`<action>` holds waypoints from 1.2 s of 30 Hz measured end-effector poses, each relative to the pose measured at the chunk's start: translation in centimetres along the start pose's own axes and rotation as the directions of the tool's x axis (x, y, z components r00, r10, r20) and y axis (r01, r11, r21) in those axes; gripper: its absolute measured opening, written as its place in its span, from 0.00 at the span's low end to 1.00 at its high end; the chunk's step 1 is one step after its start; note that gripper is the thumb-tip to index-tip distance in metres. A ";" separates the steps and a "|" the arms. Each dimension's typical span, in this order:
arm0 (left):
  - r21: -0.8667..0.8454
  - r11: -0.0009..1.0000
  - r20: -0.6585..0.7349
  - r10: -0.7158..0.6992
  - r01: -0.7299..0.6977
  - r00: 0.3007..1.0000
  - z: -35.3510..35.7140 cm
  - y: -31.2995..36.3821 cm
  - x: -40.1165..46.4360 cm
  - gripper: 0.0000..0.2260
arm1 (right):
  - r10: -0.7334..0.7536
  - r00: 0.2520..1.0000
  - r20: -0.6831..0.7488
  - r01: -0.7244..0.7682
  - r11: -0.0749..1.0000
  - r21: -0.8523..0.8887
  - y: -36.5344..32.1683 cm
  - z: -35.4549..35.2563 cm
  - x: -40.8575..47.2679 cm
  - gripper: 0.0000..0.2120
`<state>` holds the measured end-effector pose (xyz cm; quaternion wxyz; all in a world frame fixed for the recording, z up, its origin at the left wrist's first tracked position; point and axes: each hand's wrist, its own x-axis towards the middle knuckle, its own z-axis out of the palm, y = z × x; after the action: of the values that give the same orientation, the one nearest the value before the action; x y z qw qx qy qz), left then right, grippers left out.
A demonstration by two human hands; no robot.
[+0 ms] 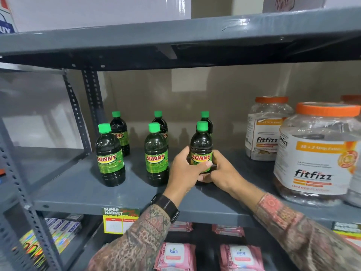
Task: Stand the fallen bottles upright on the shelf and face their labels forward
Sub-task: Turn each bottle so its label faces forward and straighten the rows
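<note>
Several dark SUNNY bottles with green caps stand upright on the grey shelf (82,192) in two rows. The front left bottle (109,155) and front middle bottle (156,155) show their labels forward. Both hands hold the front right bottle (201,145), which is upright with its label facing me. My left hand (185,171) wraps its left side, thumb across the label. My right hand (224,173) grips its lower right side. Three more bottles stand behind: back left (119,132), back middle (161,124), back right (207,122), partly hidden.
Two large fitfizz jars with orange lids, one near (320,153) and one further back (267,130), stand at the right of the shelf. A shelf above (175,36) hangs low overhead. Pink kara packs (175,255) lie on the shelf below. An upright post (91,106) stands at left.
</note>
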<state>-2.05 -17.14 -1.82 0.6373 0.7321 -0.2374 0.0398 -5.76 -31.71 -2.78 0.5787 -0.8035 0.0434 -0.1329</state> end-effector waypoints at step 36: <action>-0.103 0.994 0.035 -0.038 0.041 0.999 -26.6 -4.5 -1.9 0.19 | -0.071 0.996 -0.055 0.068 0.997 -0.043 -8.9 24.7 0.1 0.44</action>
<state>4.59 9.08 -1.73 0.6710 0.7033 -0.2349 0.0028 0.09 -6.15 -1.62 0.5554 -0.8123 0.0346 -0.1748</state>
